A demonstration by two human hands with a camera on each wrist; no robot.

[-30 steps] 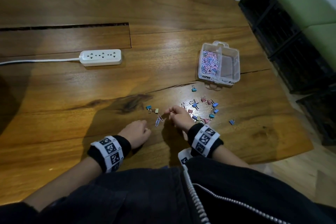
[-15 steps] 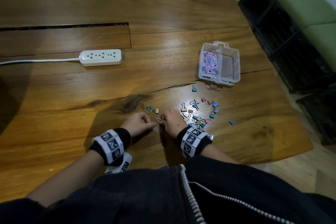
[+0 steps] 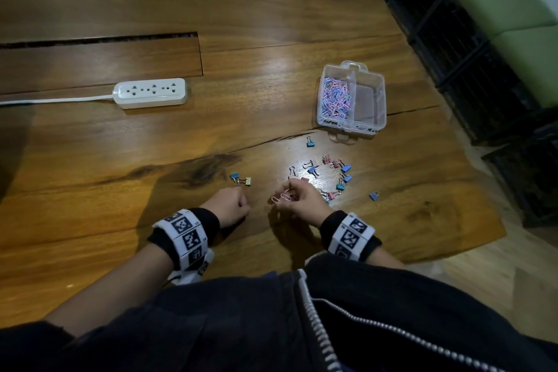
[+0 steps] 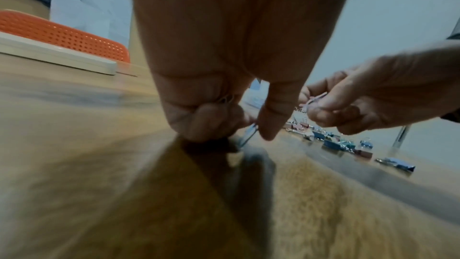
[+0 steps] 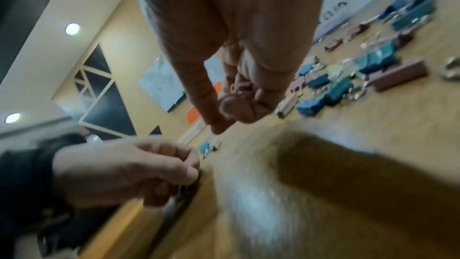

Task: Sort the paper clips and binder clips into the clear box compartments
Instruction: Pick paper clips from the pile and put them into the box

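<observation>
My left hand [image 3: 231, 207] pinches one paper clip [image 4: 247, 136] against the table to lift it. My right hand [image 3: 302, 199] grips pink paper clips [image 3: 282, 198], gathered for the clear box [image 3: 381, 106] at one o'clock, past scattered binder clips [image 3: 339, 175].

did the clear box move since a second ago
No. The clear box sits in the same place relative to the crack in the table just below it, and at the same angle to the power strip.

Clear box [image 3: 381, 90] sits behind the binder clips [image 3: 329, 174] — power strip [image 3: 150, 93] far left.
</observation>
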